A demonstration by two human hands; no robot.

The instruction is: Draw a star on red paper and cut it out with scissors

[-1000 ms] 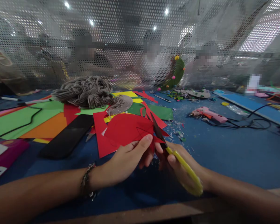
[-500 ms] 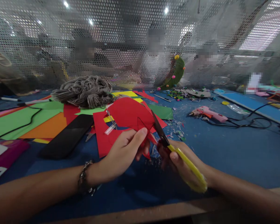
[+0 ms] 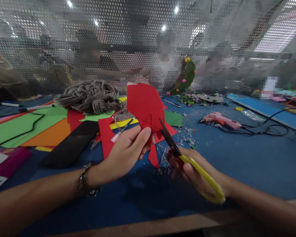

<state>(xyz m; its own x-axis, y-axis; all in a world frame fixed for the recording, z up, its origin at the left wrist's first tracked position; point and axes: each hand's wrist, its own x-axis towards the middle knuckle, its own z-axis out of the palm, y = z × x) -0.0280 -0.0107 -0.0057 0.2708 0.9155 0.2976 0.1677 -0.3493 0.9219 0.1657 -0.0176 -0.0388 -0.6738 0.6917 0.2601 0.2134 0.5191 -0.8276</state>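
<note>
My left hand (image 3: 127, 151) is closed on a red paper sheet (image 3: 144, 105) with a pencilled star outline, holding it tilted up off the table. A clear pen (image 3: 120, 130) lies just left of it; whether the hand holds it I cannot tell. My right hand (image 3: 192, 169) grips yellow-handled scissors (image 3: 187, 161). Their dark blades (image 3: 169, 140) point up-left and meet the lower right edge of the red sheet. Small paper scraps lie on the blue table (image 3: 236, 158) below the cut.
Red, green, orange and yellow paper sheets (image 3: 46, 126) cover the left. A grey yarn bundle (image 3: 88, 95), a black phone (image 3: 71, 143), a black cable and a pink glue gun (image 3: 219, 120) lie around. People sit behind a perforated screen (image 3: 148, 46). A green felt shape (image 3: 186, 79) leans there.
My left hand has raised and turned the red sheet from nearly flat to upright. The scissors have shifted slightly right and down along its edge.
</note>
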